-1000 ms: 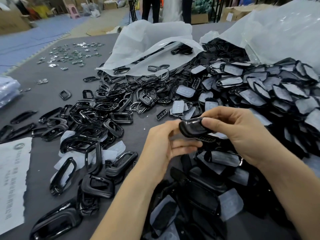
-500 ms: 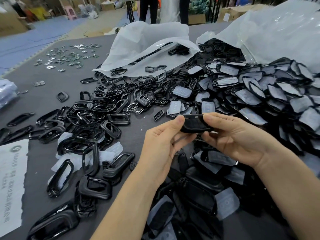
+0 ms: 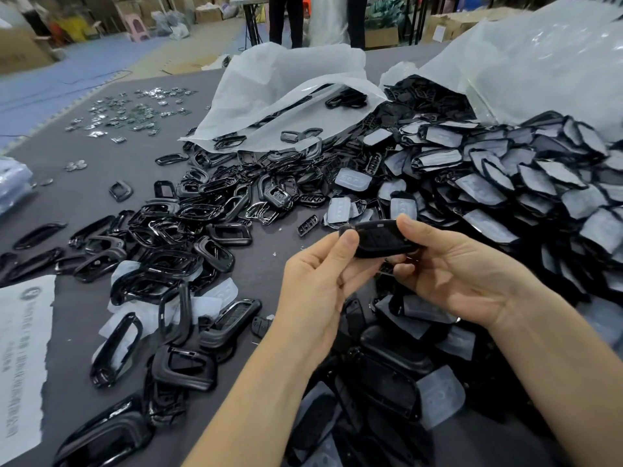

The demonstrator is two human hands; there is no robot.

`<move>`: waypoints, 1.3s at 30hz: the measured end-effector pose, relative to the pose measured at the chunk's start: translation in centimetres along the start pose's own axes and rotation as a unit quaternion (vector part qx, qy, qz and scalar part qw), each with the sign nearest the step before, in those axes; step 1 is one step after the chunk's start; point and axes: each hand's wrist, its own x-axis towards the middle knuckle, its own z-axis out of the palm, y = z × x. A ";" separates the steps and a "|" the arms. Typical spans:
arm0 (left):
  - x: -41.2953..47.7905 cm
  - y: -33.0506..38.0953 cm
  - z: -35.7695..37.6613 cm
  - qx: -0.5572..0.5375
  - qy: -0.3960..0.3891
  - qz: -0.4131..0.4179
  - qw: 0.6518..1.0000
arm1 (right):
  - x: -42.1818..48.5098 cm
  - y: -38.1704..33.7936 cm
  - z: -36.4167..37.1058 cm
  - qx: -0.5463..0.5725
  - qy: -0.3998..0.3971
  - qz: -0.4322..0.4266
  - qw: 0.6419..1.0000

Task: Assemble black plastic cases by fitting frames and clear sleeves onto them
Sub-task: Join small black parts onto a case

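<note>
A black plastic case point(image 3: 379, 238) is held above the grey table point(image 3: 84, 203) between both hands. My left hand point(image 3: 320, 281) pinches its left end with the thumb on top. My right hand point(image 3: 462, 271) grips its right end, thumb over the upper edge and fingers curled beneath. Loose glossy black frames point(image 3: 175, 244) lie scattered to the left. Cases with clear sleeves point(image 3: 505, 183) are piled to the right. More black cases and clear sleeves point(image 3: 404, 382) lie under my forearms.
Two white plastic bags point(image 3: 283, 92) spill parts at the back of the table. Small silver pieces point(image 3: 135, 112) are spread at the far left. A printed white sheet point(image 3: 20, 348) lies at the left edge. A person's legs point(image 3: 286, 18) stand beyond the table.
The case has turned in my hands and my left thumb has moved onto its left end. My right hand has shifted its grip further onto the right end.
</note>
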 end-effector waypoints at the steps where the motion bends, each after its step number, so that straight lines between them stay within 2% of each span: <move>1: 0.0 0.1 0.0 0.002 -0.015 0.000 1.000 | 0.0 -0.1 0.0 0.004 -0.001 0.000 1.000; 4: -0.1 0.1 -0.1 0.018 -0.040 0.019 0.999 | 0.2 -0.1 -0.2 0.005 0.001 -0.016 1.000; 8: 0.1 -0.2 -0.3 0.070 -0.024 0.065 0.995 | 0.2 0.1 -0.3 -0.010 -0.013 -0.051 0.999; 11: 0.1 -0.2 -0.3 0.086 -0.017 0.082 0.993 | 0.0 0.0 -0.5 -0.034 -0.014 -0.046 0.998; 18: 0.1 -0.2 -0.3 0.091 -0.008 0.097 0.991 | 0.1 -0.3 -0.7 -0.011 -0.014 -0.030 0.999; 22: -0.1 -0.1 0.0 0.117 -0.002 0.110 0.987 | 0.2 -0.1 -0.7 -0.046 0.008 -0.042 0.998; 24: -0.4 -0.2 0.0 0.220 0.014 0.165 0.961 | 0.2 -0.2 -0.8 -0.071 0.002 -0.049 0.996; 27: -0.9 0.0 0.3 0.425 -0.013 0.291 0.857 | 0.0 -0.7 -1.3 -0.117 0.007 -0.063 0.991; 28: -1.1 -0.1 0.4 0.454 -0.040 0.321 0.830 | -0.2 -0.9 -1.5 -0.138 0.001 -0.076 0.988; 31: -1.2 -0.4 0.4 0.506 -0.090 0.360 0.779 | -0.6 -1.5 -1.9 -0.210 -0.007 -0.137 0.968; 34: -1.0 -0.6 0.1 0.521 -0.074 0.378 0.761 | -0.6 -1.7 -2.2 -0.236 0.000 -0.192 0.953; 37: -1.0 -0.5 0.2 0.525 -0.048 0.371 0.765 | -0.4 -1.7 -2.4 -0.274 0.041 -0.242 0.930; 38: -1.0 -0.5 0.2 0.517 -0.037 0.359 0.776 | -0.3 -1.7 -2.4 -0.290 0.054 -0.254 0.921; 39: -1.0 -0.5 0.3 0.489 -0.029 0.335 0.805 | -0.2 -1.6 -2.4 -0.302 0.063 -0.263 0.914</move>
